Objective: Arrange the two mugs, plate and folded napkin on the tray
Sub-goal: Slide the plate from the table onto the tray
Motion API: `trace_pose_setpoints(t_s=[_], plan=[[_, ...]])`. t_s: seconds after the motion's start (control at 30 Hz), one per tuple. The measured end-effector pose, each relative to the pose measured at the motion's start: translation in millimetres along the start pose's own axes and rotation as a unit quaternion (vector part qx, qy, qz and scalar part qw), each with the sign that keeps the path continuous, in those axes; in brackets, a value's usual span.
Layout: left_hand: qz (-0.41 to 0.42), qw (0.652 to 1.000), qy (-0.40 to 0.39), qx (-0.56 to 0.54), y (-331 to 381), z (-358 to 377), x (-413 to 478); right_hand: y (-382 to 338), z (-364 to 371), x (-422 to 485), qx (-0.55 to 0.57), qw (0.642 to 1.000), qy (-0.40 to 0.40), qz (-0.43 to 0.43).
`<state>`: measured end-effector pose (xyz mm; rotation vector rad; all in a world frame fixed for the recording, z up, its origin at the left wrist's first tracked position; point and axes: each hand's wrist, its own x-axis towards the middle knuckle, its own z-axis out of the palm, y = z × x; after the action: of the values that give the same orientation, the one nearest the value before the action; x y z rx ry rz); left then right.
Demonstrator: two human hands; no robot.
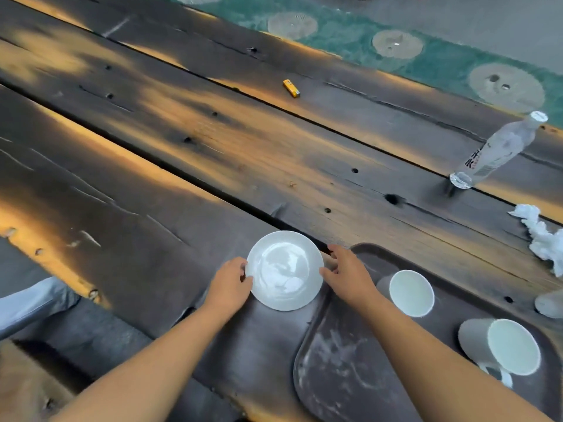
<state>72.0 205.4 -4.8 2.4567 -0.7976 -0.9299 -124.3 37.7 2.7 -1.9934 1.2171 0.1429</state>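
Note:
A small white plate (285,271) sits on the dark wooden table just left of a dark brown tray (335,370). My left hand (230,284) grips the plate's left rim. My right hand (347,274) holds its right rim, reaching across the tray's far left corner. Two white mugs stand on the tray: one (409,292) near its middle, the other (505,348) at the right with its handle toward me. A crumpled white napkin (540,237) lies on the table beyond the tray, at the right edge.
A clear plastic bottle (495,152) stands at the far right. A yellow lighter (291,88) lies further back. A pale object (550,304) shows at the right edge. A person's sleeve (33,303) is at the left. The table's far edge borders a green mat (350,35).

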Motion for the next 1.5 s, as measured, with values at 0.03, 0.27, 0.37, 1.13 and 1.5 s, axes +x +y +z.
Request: trace_pose_setpoints(t_s=[0.03, 0.27, 0.37, 1.13, 1.5], plan=[[-0.015, 1.0, 0.0, -0.016, 0, 1, 3, 0, 1, 5, 0.002, 1.0, -0.003, 0.003], [-0.073, 0.993, -0.002, -0.095, -3, 8, 18, -2, 10, 25, -0.075, 0.996, -0.036, -0.002], [-0.09, 0.99, 0.003, -0.11, -3, 9, 22, -6, 11, 29, -0.118, 0.992, -0.036, 0.005], [-0.049, 0.991, 0.008, -0.127, -2, -8, 14, -15, 9, -5, -0.018, 0.999, 0.026, 0.023], [0.004, 0.987, -0.037, -0.154, 8, -3, -40, 22, 16, -95, 0.134, 0.985, 0.07, 0.085]])
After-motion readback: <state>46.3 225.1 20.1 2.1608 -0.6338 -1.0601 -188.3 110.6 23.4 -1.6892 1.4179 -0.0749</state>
